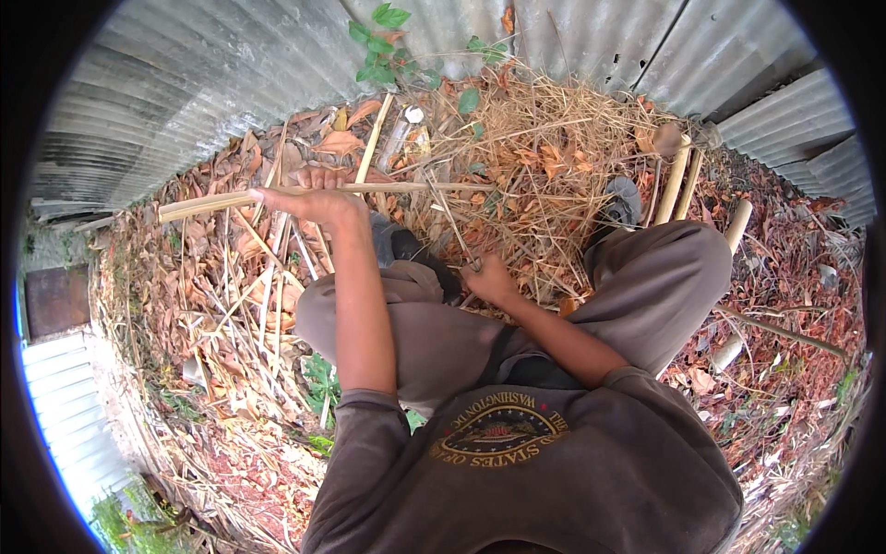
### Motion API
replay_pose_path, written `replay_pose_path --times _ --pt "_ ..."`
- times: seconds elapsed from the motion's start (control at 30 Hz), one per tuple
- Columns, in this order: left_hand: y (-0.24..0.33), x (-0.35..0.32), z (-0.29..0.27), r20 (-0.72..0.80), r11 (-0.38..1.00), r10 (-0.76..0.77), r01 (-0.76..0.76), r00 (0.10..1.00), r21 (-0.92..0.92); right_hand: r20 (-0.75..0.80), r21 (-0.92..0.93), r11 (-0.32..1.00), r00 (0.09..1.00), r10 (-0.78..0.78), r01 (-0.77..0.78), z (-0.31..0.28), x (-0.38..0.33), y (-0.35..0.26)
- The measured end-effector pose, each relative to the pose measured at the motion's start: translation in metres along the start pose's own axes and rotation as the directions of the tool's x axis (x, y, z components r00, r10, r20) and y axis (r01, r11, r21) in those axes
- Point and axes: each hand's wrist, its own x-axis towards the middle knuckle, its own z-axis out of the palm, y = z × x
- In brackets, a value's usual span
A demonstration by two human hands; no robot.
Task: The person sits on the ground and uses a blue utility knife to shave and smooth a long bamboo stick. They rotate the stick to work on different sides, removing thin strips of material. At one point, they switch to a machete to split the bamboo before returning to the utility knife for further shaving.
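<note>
The left hand [314,198] is closed in a firm grip around a long split bamboo strip [277,194], which runs roughly level from a pale thicker end at the left to a thin tip over the straw at the right. The hand holds it near its middle, arm stretched forward. The right hand [489,277] sits low between the knees, fingers curled together on a thin dark blade [452,226] that slants up toward the strip; whether the blade touches the strip cannot be told.

The person squats, knees in grey-brown trousers spread to either side, dark footwear [406,247] just below the left hand and a grey shoe [626,198] at the right. Between the hands and the far wall lies a heap of dry straw [544,148], with a clear plastic bottle [399,134] lying in it just beyond the strip. More thin bamboo slivers [268,295] lie scattered on the left, crossing under the held strip. Short bamboo poles [674,180] lean at the right near the knee, and another cut piece [738,224] lies just beside them.

The ground [784,305] is bare earth covered with brown dead leaves and twigs. Corrugated metal sheeting [185,83] closes the spot in on the far side and both flanks, and a green leafy sprig [383,42] grows at its foot.
</note>
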Motion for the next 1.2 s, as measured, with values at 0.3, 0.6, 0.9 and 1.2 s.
replay_pose_path --times 0.3,0.6,0.9,1.2 --pt "0.0 0.01 -0.019 -0.125 0.995 0.001 0.011 0.992 0.098 -0.094 -0.062 0.974 0.97 -0.223 0.218 0.009 -0.002 -0.018" --pt "-0.004 0.029 -0.028 -0.174 0.989 0.048 -0.023 0.984 0.144 -0.074 -0.101 0.961 0.962 -0.264 0.256 0.02 0.017 -0.013" --pt "-0.007 0.03 -0.025 -0.254 0.986 0.037 0.006 0.967 0.167 -0.037 -0.18 0.982 0.997 -0.065 0.057 0.019 0.029 -0.013" --pt "0.016 0.028 -0.021 -0.197 0.987 0.06 -0.028 0.979 0.161 -0.033 -0.183 0.91 0.928 0.372 -0.371 -0.013 0.042 0.052"
